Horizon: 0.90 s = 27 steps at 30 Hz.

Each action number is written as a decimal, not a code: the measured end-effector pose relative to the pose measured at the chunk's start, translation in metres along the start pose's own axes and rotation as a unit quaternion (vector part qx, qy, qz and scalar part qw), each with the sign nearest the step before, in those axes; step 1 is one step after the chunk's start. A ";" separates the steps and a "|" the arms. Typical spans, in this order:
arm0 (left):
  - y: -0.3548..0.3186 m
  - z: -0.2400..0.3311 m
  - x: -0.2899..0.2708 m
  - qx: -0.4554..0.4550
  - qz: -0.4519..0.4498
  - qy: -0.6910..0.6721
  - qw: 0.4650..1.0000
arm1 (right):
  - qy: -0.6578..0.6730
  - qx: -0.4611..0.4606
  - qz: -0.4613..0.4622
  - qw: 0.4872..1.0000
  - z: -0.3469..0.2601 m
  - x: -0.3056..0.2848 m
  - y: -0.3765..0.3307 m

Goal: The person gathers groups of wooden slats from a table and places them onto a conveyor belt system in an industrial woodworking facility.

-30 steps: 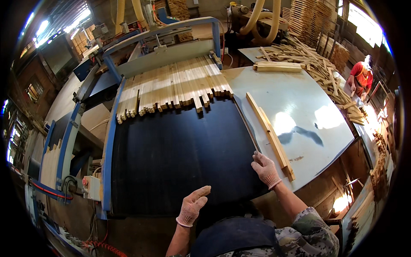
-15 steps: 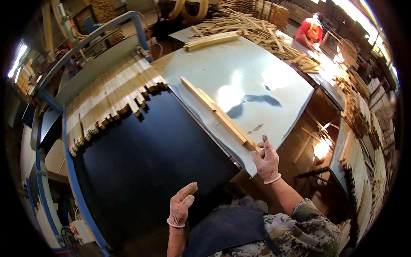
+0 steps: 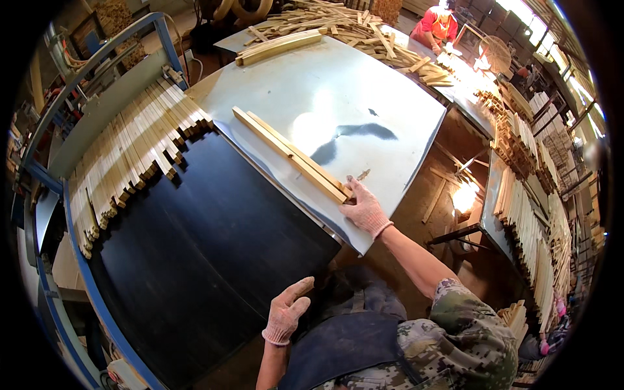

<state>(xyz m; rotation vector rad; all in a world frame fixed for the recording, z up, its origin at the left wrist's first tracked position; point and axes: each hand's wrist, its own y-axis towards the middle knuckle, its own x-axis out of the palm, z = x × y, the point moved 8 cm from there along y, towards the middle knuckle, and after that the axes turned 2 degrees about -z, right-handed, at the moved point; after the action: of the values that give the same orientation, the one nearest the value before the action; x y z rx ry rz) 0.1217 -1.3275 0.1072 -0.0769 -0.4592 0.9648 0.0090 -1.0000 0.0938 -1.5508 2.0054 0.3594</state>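
The gloved fingers (image 3: 361,195) of the right hand (image 3: 365,209) are seen laid flat and slightly spread, pressed against the near end of two long wooden strips (image 3: 290,155); nothing is gripped, only touched. The strips are laid side by side and run away from the fingertips, up and to the left, across a shiny metal table (image 3: 390,110). Just beyond the fingertips a small wood chip (image 3: 363,174) is seen on the metal, and farther out a dark smear (image 3: 351,138).

The left hand (image 3: 286,313), also gloved, is held loosely open near the body with its thumb raised apart from the fingers; nothing is held, and it hangs at the near edge of a wide black belt (image 3: 208,240). At the far end of that belt, well away from both hands, a row of pale wooden slats (image 3: 130,153) is laid side by side. A blue steel frame (image 3: 97,305) is seen along the belt's left edge.

Beyond the strips, at the table's far rim, a bundle of longer slats (image 3: 279,47) and a loose heap of offcuts (image 3: 344,26) are seen. A person in a red top (image 3: 441,25) is seen behind the heap.
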 end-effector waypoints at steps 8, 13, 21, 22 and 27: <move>-0.012 0.008 0.027 -0.024 0.049 0.063 0.997 | 0.058 -0.090 -0.012 0.994 0.002 0.015 0.009; 0.006 -0.010 0.061 -0.038 0.017 0.092 0.995 | 0.094 -0.109 0.000 0.990 0.015 0.026 0.011; 0.044 -0.073 0.174 -0.127 -0.062 0.096 0.985 | 0.188 -0.077 -0.021 0.979 0.080 -0.060 -0.117; 0.042 -0.085 0.186 -0.141 -0.058 0.080 0.985 | 0.230 -0.056 -0.052 0.970 0.086 -0.075 -0.139; 0.090 -0.139 0.271 -0.170 -0.103 0.152 0.968 | 0.129 0.150 -0.011 0.980 0.303 -0.115 -0.219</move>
<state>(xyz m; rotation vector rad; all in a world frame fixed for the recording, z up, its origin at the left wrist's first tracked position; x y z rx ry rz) 0.2396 -1.0383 0.0506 -0.4726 -0.3356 0.6467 0.3181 -0.8106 -0.0528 -1.4851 2.1153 -0.1573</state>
